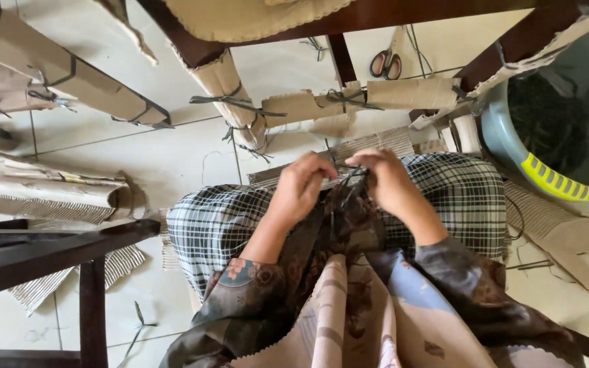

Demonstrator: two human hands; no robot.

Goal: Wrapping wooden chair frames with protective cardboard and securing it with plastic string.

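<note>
1. Your left hand and right hand sit close together over your lap, knuckles up, fingers curled inward.
2. The fingers of both hands pinch thin dark cord, which runs between them and trails down toward your body.
3. Just beyond your fingers lies a piece of corrugated cardboard, resting across your knees on the checked cloth.
4. Farther out from your fingers stands a dark wooden chair frame, its rails wrapped in cardboard tied with the same dark cord.
5. Past that frame, on the tiled floor, lie scissors with red handles.
6. Well to the right of your right hand sits a grey-blue basin with a yellow-green grip, holding a dark tangle of cord.
7. Well to the left of your left hand lies a roll of cardboard on the floor.
</note>
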